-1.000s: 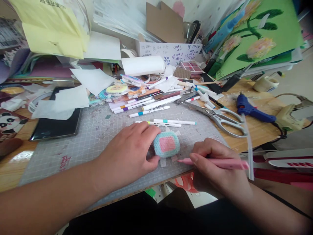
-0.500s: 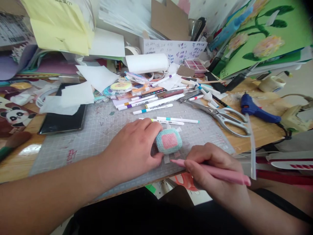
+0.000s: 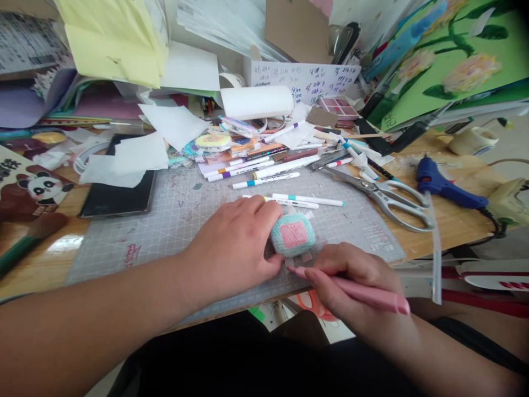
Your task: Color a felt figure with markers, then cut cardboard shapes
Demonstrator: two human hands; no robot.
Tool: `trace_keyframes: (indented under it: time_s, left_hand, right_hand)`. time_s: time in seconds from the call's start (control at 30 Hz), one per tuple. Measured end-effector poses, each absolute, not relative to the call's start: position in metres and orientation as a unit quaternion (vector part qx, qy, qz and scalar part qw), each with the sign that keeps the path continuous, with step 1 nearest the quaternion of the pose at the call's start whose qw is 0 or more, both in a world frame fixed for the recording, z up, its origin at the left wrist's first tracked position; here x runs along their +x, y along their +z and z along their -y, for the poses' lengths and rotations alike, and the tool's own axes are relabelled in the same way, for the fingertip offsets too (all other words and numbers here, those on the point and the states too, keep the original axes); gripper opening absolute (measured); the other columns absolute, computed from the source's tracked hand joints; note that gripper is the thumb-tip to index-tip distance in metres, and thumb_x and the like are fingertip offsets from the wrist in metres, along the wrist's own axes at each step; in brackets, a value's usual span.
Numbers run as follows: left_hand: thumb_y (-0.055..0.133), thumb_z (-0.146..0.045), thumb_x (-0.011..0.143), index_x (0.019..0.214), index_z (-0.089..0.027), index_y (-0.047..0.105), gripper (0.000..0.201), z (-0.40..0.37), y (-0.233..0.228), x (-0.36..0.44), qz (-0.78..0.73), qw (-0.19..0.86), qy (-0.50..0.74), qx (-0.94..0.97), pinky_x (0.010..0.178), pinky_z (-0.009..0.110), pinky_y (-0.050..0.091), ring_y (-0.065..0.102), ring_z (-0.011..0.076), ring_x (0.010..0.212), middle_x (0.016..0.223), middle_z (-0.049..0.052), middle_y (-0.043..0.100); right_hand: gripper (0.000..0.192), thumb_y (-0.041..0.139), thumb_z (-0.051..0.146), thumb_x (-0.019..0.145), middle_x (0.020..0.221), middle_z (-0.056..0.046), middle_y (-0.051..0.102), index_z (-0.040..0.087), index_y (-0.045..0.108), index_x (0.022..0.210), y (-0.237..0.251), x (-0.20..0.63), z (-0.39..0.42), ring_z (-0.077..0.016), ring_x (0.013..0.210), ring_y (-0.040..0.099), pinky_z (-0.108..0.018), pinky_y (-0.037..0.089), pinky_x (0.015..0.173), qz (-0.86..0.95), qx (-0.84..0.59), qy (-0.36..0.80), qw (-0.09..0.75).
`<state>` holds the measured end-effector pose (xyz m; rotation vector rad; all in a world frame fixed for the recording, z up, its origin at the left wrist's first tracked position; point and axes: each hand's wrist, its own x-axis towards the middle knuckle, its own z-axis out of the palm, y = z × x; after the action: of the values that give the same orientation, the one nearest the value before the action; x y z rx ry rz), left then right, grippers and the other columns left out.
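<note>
My left hand is closed around the left side of a small rounded light-blue piece with a pink square on top. Pale tabs stick out from under its edges. In my right hand is a pink marker, gripped like a pen. Its tip meets or nearly meets a pale tab at the piece's front edge, just by my left thumb; contact is too small to tell. Behind the piece, white markers lie on the grey cutting mat.
Silver scissors and a blue glue gun lie to the right, with a clear glue stick over the table edge. A black phone under paper scraps and a brush are on the left. Markers and scraps crowd the back.
The marker tip has come closer to the tab at the piece's front edge. The whole view has shifted slightly. My left hand keeps its hold on the piece.
</note>
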<state>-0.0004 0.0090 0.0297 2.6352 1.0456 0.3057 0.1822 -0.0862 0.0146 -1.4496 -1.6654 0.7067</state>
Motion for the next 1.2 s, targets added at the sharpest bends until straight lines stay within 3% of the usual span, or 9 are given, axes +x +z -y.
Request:
trace_keyframes:
  time_s: [1.2]
  left_hand:
    - [0.064, -0.030, 0.072, 0.102, -0.018, 0.053, 0.034, -0.0102, 0.0315, -0.0003, -0.365, 0.169, 0.090, 0.911, 0.083, 0.045, 0.045, 0.055, 0.0288, 0.097, 0.099, 0.007, 0.059]
  right_hand:
    - [0.023, 0.063, 0.022, 0.083, 0.055, 0.004, 0.056, 0.022, 0.051, 0.063, 0.0089, 0.1855, 0.0865, -0.0117, 0.048, 0.049, -0.026, 0.038, 0.046, 0.618, -0.588, 0.299, 0.428]
